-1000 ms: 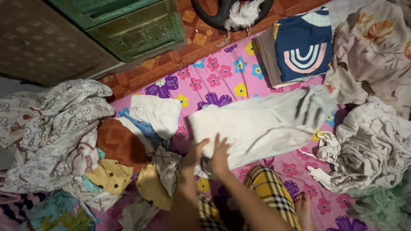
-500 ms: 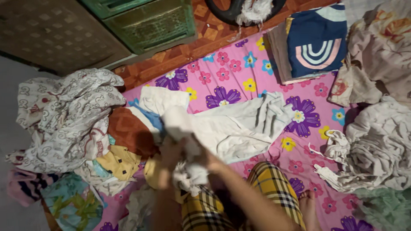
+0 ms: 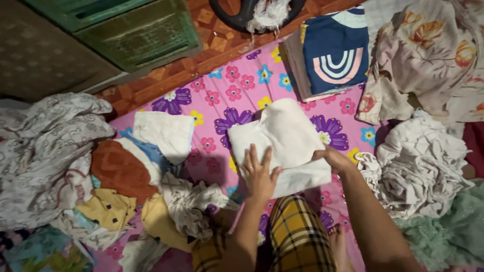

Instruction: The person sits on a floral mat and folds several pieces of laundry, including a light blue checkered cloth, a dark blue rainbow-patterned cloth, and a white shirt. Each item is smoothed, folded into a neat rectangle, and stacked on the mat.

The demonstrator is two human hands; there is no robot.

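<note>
Pressing the folded white cloth (image 3: 282,143), left hand (image 3: 259,174) flat, right hand (image 3: 333,158) gripping its edge.

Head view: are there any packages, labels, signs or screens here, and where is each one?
None is visible: only cloths on a pink flowered sheet, green drawers at the top, and both hands, left hand and right hand, on a folded white cloth.
</note>
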